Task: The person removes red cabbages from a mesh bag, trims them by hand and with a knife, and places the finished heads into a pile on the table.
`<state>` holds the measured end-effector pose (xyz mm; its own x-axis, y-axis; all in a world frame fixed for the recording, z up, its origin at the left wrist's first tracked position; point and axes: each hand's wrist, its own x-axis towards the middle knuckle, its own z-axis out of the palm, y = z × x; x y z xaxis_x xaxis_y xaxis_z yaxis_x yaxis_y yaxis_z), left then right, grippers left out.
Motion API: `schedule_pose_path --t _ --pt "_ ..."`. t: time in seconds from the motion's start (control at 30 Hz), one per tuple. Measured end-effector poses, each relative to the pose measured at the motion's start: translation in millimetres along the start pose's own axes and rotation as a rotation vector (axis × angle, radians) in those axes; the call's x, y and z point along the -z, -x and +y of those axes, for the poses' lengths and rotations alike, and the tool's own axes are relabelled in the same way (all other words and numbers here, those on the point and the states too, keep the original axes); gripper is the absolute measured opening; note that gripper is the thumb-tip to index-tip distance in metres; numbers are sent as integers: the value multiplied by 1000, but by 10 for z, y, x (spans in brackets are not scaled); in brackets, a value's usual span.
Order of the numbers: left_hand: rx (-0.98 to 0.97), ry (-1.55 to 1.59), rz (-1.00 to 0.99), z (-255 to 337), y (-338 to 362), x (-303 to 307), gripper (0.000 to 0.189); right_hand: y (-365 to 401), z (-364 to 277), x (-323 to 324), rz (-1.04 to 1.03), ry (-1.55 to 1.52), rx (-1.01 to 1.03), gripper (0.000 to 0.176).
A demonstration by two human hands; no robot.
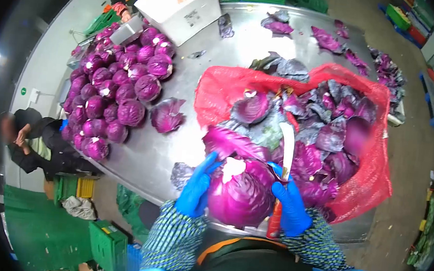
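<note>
A large red cabbage (239, 198) sits at the table's near edge, its pale cut stem facing up and a loose outer leaf (237, 145) standing out at its far side. My left hand (196, 186), in a blue glove, grips the cabbage's left side. In my right hand (291, 205), also gloved in blue, is a knife (287, 150) with a red handle, its curved blade pointing away from me. The fingers of that hand are at the cabbage's right side, by a small dark piece of leaf. Just beyond lies a red mesh sack (221, 91) covered with trimmed leaves (307, 170).
Many trimmed cabbages (127, 93) are heaped on the metal table (160, 151) at left. A co-worker's hand touches a white box (179, 9) at the far side. Another person sits at left. Loose leaves (277, 24) lie at the back; green crates (107, 245) stand on the floor.
</note>
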<state>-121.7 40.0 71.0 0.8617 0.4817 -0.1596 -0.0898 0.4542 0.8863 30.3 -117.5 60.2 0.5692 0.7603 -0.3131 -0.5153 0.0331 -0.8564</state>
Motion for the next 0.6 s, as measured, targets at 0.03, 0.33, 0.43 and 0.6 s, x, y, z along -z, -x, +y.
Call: schedule_pose_path --t 0.03,0.33,0.43,0.6 --pt "238 8 138 161 -14 -211 68 42 -4 35 60 -15 -65 46" --pt "3 -747 168 -987 288 -116 103 55 242 1158 597 1095 439 50" --pt "-164 -1179 171 -941 235 -296 98 124 -183 1102 326 1228 460 46" --pt "-73 -1006 287 -1039 179 -384 108 319 65 681 -321 1246 176 50"
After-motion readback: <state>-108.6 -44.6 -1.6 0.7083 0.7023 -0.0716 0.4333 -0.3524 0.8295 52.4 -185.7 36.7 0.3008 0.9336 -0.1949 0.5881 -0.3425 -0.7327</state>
